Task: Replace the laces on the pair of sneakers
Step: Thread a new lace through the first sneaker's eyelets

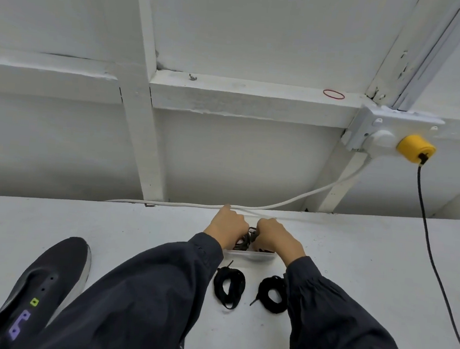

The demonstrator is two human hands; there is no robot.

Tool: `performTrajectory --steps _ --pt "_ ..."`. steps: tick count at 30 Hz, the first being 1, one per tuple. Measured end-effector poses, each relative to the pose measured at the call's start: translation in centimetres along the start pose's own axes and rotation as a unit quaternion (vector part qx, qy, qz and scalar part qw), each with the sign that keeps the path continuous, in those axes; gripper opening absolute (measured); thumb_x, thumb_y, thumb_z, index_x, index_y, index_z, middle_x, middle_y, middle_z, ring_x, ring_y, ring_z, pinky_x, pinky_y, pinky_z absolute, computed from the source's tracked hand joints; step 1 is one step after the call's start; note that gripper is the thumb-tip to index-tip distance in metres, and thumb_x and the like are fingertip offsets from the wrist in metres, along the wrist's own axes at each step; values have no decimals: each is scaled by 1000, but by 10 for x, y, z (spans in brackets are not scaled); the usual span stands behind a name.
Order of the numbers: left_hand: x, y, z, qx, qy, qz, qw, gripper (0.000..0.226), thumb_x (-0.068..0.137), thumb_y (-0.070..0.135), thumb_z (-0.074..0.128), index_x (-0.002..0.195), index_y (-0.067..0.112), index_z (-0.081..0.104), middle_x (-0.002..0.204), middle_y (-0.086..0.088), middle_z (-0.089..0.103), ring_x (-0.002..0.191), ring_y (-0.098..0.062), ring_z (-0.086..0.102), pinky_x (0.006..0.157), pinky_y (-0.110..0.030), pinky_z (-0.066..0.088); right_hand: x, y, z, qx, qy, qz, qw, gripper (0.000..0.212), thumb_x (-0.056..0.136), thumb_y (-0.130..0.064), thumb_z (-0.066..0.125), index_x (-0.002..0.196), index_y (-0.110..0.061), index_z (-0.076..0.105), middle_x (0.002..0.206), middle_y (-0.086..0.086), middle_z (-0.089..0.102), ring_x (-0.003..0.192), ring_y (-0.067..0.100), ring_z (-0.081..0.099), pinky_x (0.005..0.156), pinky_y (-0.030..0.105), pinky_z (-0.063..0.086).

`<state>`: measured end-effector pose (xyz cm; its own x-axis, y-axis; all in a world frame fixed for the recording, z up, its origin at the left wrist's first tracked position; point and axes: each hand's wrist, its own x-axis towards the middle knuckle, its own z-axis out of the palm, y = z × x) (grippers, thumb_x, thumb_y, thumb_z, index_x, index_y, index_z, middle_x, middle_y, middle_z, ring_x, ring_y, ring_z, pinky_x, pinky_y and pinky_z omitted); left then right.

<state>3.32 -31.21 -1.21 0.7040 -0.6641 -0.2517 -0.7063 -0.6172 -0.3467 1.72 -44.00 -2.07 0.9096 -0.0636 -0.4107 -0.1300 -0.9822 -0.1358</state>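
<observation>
Left hand [228, 227], right hand [276, 235]: fingers curled, pinched lace bundle [249, 236] over tray [252, 256], probably discarding; coiled laces [229, 284] waited nearside of fingers for sneaker [44, 283]

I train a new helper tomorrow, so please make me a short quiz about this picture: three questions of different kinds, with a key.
1. True or false: the sneaker lies on the table, left of both sleeves.
2. How many coiled black laces lie on the table nearer the person than the tray? A) one B) two C) four
3. What do the left hand and the right hand hold together over the tray?
Key: 1 true; 2 B; 3 a bundle of dark laces.
</observation>
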Motion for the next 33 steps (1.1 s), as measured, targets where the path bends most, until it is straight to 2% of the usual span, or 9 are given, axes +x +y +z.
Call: performTrajectory --steps 4,7,9,13,16,20,25,30,33 --pt "2 -2 6 -1 22 7 1000 19 93 20 51 76 19 46 90 0 66 83 -22 63 94 -33 34 1 -6 6 -43 15 -6 999 35 89 -13 57 64 -14 33 72 1 41 81 24 45 66 29 37" --pt "3 -3 12 -1 40 12 999 22 96 22 50 74 19 45 76 1 55 79 -22 62 97 -34 34 2 -12 8 -72 43 -20 996 35 93 -12 50 63 -15 31 84 7 48 81 23 44 71 28 38" --pt "2 -4 13 -1 49 20 999 19 94 16 48 75 18 44 74 1 50 82 -24 63 95 -34 34 2 -14 7 -75 37 -25 996 34 93 -13 50 64 -15 32 79 5 44 82 24 46 72 28 37" --pt "-2 -11 12 -19 64 26 997 16 90 6 46 81 17 54 93 -7 66 86 -28 63 79 -33 38 -1 -14 3 -77 40 -28 996 15 88 -7 53 77 -10 44 78 5 46 84 27 50 69 29 38" --pt "-10 -22 8 -103 100 15 989 17 94 17 49 95 13 65 94 -10 65 87 -30 61 63 -32 33 -6 -7 -5 -24 47 -8 999 26 82 -3 59 68 -11 39 73 4 40 78 25 47 52 25 33" --pt "-30 -44 2 -208 150 14 966 21 94 27 53 108 16 65 97 -8 65 92 -29 59 66 -35 41 -17 -5 -41 53 56 -34 996 14 77 -9 72 75 -8 58 75 10 54 72 26 52 47 23 30" --pt "-74 -86 7 -273 210 -25 939 18 93 28 58 102 15 65 89 -4 64 87 -24 57 68 -37 44 -36 -30 -79 142 71 -111 981 15 77 -7 74 73 0 61 68 10 58 58 21 54 47 21 40" --pt "-127 -128 27 -270 223 -98 932 15 91 25 61 101 16 68 84 -3 64 83 -21 56 66 -35 44 -36 -86 -78 132 69 -169 974 17 75 -2 69 88 10 66 69 12 54 62 21 48 51 24 33" --pt "-159 -150 52 -243 187 -176 935 12 90 24 58 94 16 67 78 -3 64 77 -24 57 63 -35 43 -34 -119 -66 134 71 -190 970 6 75 1 68 77 6 66 67 12 54 63 23 48 51 25 33"
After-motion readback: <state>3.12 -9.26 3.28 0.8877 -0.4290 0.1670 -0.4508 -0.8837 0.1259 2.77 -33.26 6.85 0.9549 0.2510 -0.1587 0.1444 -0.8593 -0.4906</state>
